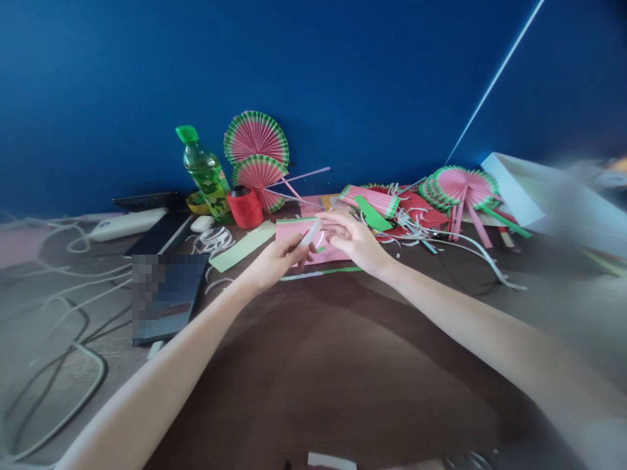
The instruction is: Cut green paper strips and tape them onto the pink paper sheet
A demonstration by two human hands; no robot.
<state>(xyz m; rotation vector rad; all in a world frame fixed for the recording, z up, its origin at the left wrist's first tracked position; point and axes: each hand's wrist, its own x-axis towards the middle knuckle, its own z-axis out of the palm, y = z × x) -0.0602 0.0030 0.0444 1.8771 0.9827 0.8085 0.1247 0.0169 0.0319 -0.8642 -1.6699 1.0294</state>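
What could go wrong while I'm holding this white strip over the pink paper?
1. The white strip is pinched only in the fingers of the left hand, with the right hand at its tip. It might bend or land crooked on the pink paper.
2. Loose paper scraps lie just beyond the right hand and could get swept about or caught under the work.

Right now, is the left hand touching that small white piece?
Touching. The head view shows the left hand pinching the small white piece between thumb and fingers, above the pink paper.
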